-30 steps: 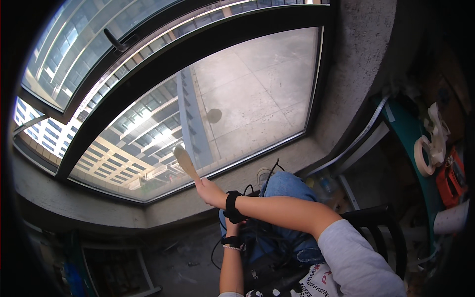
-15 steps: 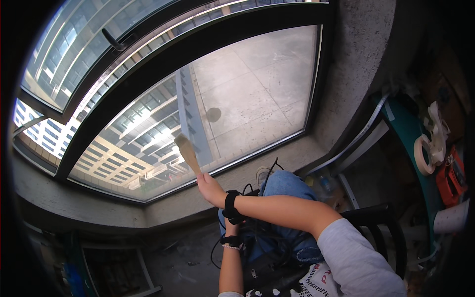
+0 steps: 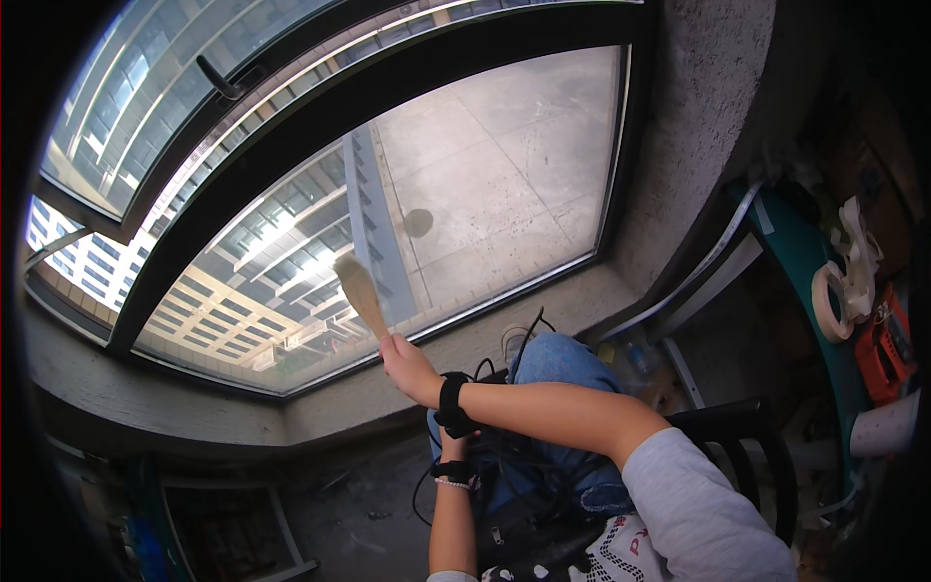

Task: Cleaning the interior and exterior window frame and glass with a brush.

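My right hand [image 3: 411, 371] is closed around the handle of a flat brush [image 3: 363, 296] with a pale wooden body. Its bristle end points up and to the left, in front of the lower window pane [image 3: 485, 184]; whether the bristles touch the glass I cannot tell. Below my right wrist, which wears a black strap, my left hand [image 3: 456, 446] is near my lap. Its fingers are mostly hidden behind the right wrist and dark cables, and a black band and beaded bracelet circle that wrist.
A concrete sill [image 3: 349, 412] runs under the dark window frame. Upper left, a window sash with a black handle [image 3: 219, 78] stands tilted out. At the right, a green-topped table [image 3: 790, 262] carries a tape roll [image 3: 830, 303] and an orange tool [image 3: 881, 354]. Dark cables [image 3: 533, 475] cross my lap.
The brush in my right hand has turned a little, its bristle end shifting slightly left and showing more of its broad face. My left hand stays in place.
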`<act>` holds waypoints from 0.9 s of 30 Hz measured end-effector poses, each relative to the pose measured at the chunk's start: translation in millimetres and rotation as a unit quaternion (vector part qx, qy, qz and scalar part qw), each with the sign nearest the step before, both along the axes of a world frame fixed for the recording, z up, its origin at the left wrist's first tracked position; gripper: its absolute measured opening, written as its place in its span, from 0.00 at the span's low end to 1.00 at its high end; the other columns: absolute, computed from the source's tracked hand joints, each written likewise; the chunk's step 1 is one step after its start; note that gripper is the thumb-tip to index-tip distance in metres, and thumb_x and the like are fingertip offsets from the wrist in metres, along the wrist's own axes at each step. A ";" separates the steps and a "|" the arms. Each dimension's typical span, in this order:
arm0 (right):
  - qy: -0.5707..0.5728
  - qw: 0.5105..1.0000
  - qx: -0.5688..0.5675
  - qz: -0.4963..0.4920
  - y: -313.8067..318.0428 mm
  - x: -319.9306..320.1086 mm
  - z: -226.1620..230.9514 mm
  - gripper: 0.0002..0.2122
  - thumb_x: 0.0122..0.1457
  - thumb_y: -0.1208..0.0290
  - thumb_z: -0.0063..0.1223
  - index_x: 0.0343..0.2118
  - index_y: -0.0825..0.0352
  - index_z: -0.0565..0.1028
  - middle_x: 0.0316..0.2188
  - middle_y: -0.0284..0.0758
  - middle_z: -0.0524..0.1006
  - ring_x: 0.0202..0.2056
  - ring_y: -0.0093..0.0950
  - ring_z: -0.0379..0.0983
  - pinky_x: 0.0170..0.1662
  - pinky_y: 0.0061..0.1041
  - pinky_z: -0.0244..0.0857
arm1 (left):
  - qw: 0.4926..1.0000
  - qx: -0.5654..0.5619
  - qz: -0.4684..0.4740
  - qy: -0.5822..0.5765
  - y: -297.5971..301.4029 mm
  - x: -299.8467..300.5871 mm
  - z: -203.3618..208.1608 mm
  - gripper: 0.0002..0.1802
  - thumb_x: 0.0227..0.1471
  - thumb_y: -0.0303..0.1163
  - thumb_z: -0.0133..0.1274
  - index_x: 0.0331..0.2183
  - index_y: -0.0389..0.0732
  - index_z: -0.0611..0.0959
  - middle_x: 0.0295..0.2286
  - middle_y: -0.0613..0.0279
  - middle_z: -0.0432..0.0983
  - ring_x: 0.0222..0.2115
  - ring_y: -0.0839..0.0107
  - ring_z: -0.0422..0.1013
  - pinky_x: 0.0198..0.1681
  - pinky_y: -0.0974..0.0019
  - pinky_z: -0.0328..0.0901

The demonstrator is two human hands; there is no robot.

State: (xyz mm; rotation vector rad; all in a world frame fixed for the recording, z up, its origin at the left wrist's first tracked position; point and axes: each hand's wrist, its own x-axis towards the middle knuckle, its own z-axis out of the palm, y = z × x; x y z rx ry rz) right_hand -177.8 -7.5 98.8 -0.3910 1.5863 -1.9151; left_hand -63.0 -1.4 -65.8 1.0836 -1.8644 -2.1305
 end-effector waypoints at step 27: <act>-0.082 0.954 0.151 0.247 1.1 -3.1 -10.4 0.16 0.55 0.58 0.29 0.21 0.67 0.60 0.12 0.32 0.60 0.10 0.22 0.54 0.14 0.23 0.50 | 0.999 -0.010 -0.037 0.025 -1.6 0.2 7.0 0.10 0.42 0.36 0.46 0.26 0.39 0.72 0.20 0.65 0.69 0.19 0.76 0.66 0.18 0.79 0.58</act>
